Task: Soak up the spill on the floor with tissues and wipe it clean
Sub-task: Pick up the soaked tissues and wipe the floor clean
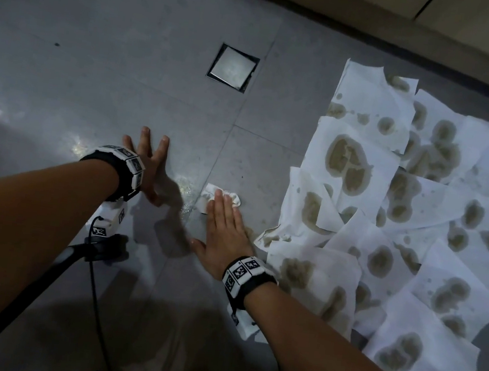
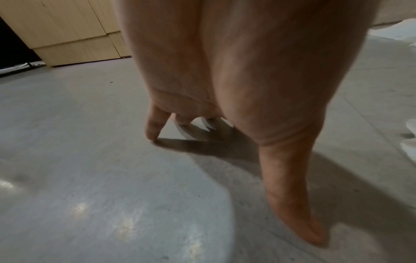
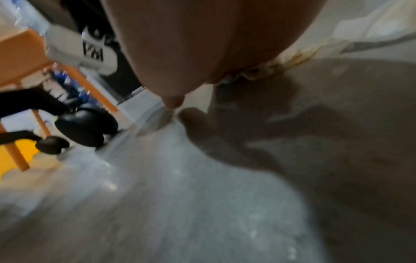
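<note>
Right hand (image 1: 222, 238) flat, fingers straight, pressing the small wadded tissue (image 1: 222, 198) onto the floor (image 1: 70, 40) left of the soaked sheets (image 1: 402, 220), left hand (image 1: 149, 162) splayed bracing — limp, tear-prone, best pinched by its dry bunched top

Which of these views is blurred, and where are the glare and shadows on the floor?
Head view: sharp but dim; glare patches on the wet floor beside the left hand, dark shadows under both forearms, and the right hand presses flat on a wadded tissue. Left wrist view: fairly sharp, with long finger shadows and pale reflections. Right wrist view: heavily motion-blurred, edges bent by the wide lens.
</note>
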The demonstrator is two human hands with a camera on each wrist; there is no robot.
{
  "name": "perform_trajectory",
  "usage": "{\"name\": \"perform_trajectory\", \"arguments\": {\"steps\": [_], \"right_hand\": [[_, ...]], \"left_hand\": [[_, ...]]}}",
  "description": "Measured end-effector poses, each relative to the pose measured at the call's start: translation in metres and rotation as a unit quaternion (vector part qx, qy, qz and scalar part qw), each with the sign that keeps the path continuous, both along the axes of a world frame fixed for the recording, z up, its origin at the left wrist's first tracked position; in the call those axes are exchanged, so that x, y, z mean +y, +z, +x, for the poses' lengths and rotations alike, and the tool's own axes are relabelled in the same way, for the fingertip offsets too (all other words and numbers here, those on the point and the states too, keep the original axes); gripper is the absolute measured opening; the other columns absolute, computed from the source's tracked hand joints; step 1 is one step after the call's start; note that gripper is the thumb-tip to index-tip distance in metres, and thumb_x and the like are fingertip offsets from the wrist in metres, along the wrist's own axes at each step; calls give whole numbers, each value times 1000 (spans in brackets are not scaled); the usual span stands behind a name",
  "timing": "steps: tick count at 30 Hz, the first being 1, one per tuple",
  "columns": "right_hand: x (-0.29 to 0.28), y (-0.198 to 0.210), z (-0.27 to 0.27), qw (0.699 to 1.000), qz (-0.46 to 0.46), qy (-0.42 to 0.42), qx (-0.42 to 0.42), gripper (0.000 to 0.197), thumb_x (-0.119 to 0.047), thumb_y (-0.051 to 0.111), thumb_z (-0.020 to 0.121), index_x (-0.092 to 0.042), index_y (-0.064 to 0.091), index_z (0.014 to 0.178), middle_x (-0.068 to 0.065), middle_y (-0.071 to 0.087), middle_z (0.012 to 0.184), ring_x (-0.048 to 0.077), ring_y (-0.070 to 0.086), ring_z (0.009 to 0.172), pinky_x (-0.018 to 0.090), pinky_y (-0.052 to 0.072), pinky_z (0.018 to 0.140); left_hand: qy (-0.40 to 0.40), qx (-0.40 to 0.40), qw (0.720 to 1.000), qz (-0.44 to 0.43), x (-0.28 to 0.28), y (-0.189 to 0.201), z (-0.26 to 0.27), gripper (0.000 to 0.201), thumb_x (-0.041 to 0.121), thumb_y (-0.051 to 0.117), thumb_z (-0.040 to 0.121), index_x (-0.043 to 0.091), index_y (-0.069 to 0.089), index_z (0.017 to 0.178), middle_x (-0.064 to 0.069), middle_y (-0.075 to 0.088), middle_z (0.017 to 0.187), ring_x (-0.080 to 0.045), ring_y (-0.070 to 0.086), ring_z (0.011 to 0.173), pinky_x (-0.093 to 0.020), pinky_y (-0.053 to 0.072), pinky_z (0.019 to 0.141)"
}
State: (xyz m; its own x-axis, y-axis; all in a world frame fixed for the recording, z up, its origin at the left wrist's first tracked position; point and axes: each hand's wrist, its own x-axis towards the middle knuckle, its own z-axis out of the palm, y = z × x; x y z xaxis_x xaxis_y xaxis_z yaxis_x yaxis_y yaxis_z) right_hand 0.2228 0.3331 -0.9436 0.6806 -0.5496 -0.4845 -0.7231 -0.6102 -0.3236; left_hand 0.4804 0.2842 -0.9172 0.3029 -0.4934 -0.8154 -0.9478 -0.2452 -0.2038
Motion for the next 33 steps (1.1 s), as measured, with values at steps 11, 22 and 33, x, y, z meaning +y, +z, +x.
{"name": "perform_trajectory", "arguments": {"steps": [11, 22, 33], "right_hand": [[1, 1, -5, 997, 25, 66, 2, 87, -60, 25, 100, -6, -17, 154, 10, -31, 159, 25, -28, 147, 42, -5, 123], [6, 4, 5, 994, 34, 104, -3, 84, -57, 18, 100, -2, -15, 153, 14, -27, 160, 28, -23, 149, 44, 2, 124], [11, 10, 32, 987, 12, 160, -26, 84, -56, 28, 101, -1, -4, 156, 15, -17, 163, 28, -14, 152, 41, -3, 124]], "left_hand": [[4, -9, 1000, 12, -5, -12, 11, 166, 67, 89, 48, 31, -43, 142, -21, -41, 152, -60, -9, 142, -70, 22, 113], [-24, 28, 999, -17, 6, 9, 11, 156, 73, 84, 50, 39, -34, 147, -10, -37, 157, -51, -11, 147, -72, 22, 111], [-18, 27, 999, -7, 7, 10, 12, 156, 72, 84, 51, 38, -35, 146, -10, -38, 157, -48, -18, 147, -68, 18, 115]]}}
